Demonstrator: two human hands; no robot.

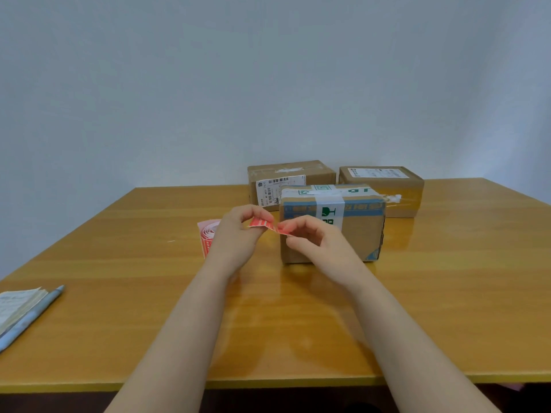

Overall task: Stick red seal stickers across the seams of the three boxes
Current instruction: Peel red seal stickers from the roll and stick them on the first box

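Just left of the frame's centre, the left hand (238, 234) pinches one end of a small rectangular red seal sticker (261, 223) between thumb and curled fingertips. The right hand (313, 242), just right of centre, pinches the other end between thumb and forefinger, its other fingers loosely curled. The sticker spans the short gap between the two hands, above the tabletop, and bends where they meet. Whether a backing strip is still on it cannot be told.

Behind the left hand, a roll of red stickers on pale backing paper (207, 237) stands on the glossy yellow-brown wooden table (447, 293), partly hidden by the wrist.

Directly behind the right hand sits the nearest brown cardboard box (357, 234). A blue printed band runs round its upper edge, and clear tape with green markings crosses its top and front. The sticker is held in front of this box's left front corner and does not touch it.

Two more boxes stand further back, above centre. A brown cardboard box with a white barcode label (292, 169) is at the left and just behind the nearest one. A brown cardboard box with a white label on its lid (384, 189) is at the right.

At the lower left edge of the frame lies a pad of white printed paper (15, 305) — a pale blue pen (32, 314) rests along its right side. A plain grey-blue wall (268, 84) fills the upper half of the frame.
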